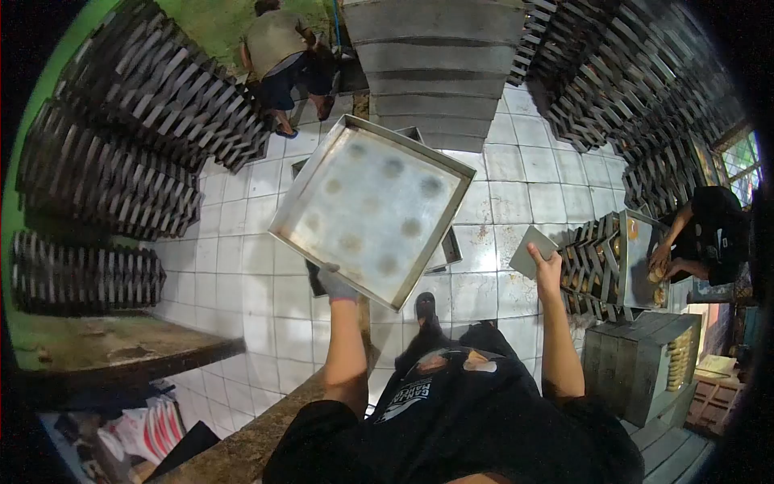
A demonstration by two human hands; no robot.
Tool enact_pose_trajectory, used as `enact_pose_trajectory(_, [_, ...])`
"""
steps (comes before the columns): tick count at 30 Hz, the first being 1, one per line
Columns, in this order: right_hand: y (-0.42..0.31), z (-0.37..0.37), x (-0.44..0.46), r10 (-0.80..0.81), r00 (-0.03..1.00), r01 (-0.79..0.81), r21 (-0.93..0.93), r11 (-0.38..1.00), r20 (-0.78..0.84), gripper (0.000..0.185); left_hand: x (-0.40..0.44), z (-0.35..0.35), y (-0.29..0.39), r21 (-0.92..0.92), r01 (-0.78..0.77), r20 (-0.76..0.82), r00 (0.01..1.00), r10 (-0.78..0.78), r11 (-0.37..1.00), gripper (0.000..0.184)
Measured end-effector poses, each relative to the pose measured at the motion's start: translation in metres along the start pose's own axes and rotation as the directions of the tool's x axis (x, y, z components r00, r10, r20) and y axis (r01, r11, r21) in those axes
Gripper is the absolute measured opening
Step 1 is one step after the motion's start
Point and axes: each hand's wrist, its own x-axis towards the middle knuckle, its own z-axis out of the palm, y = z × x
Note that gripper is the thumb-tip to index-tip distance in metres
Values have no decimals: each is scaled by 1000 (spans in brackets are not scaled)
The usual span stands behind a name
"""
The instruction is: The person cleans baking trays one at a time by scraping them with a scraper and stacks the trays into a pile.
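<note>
My left hand (337, 284), in a grey glove, grips the near left edge of a square metal baking tray (367, 214). The tray is held tilted in front of me, its inside marked with several round dark stains and browned along the rim. Behind it, corners of other metal trays (446, 248) stick out, mostly hidden. Off to the right, my bare right hand (548, 273) is closed on a flat grey metal scraper (532, 248), apart from the tray.
Tall crisscross stacks of trays stand at left (89, 270) and right (645, 64). Another stack (435, 64) rises ahead. A person (282, 56) bends at the back. At right, a co-worker (713, 234) handles bread over a tray (637, 270). A wooden table (121, 343) is at left.
</note>
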Motion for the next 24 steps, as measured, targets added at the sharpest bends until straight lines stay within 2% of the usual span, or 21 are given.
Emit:
enact_pose_trajectory(2, [-3, -7, 1, 9, 1000, -9, 15, 1000, -2, 41, -6, 5, -9, -68, 34, 40, 999, -31, 997, 63])
enact_pose_trajectory(3, [16, 23, -11, 33, 999, -34, 66, 997, 16, 41, 4, -7, 27, -28, -11, 36, 999, 12, 1000, 63])
enact_pose_trajectory(6, [17, -10, -6, 19, 1000, -18, 21, 1000, -9, 38, 20, -19, -12, -65, 42, 48, 998, -39, 997, 53])
enact_pose_trajectory(9, [22, -22, -6, 12, 999, -11, 35, 999, -38, 37, 44, -37, -19, -7, 66, 0, 998, -66, 998, 42])
enact_pose_trajectory(12, [21, -25, -16, 33, 999, -32, 93, 995, -15, 39, 3, -4, -1, 136, 18, -27, 1000, -14, 991, 33])
enact_pose_trajectory(13, [23, -25, -19, 42, 999, -41, 64, 997, -16, 39, 14, -16, -6, 143, 25, -28, 999, -21, 989, 33])
enact_pose_trajectory(16, [30, -27, -17, 64, 998, -63, 29, 998, -21, 40, 27, -23, -12, 113, -95, -61, 993, 103, 989, 31])
enact_pose_trajectory(19, [44, -39, -13, 96, 995, -96, 40, 995, 0, 41, 16, -19, -8, 149, -24, -141, 989, 46, 988, 37])
enact_pose_trajectory(21, [60, -51, -14, 113, 994, -113, 68, 991, 6, 40, 7, -13, -2, 120, -100, -20, 994, 103, 988, 47])
enact_pose_trajectory(22, [73, -62, -14, 146, 989, -147, 68, 987, 23, 39, -21, 18, -2, 220, -214, -175, 951, 255, 952, 50])
enact_pose_trajectory(23, [85, -79, -14, 179, 983, -181, 67, 981, 33, 38, -65, 62, -2, 334, -302, -301, 863, 405, 893, 53])
enact_pose_trajectory(24, [96, -92, -19, 181, 983, -181, 83, 980, 11, 35, -102, 95, -6, 476, -416, -202, 806, 557, 775, 51])
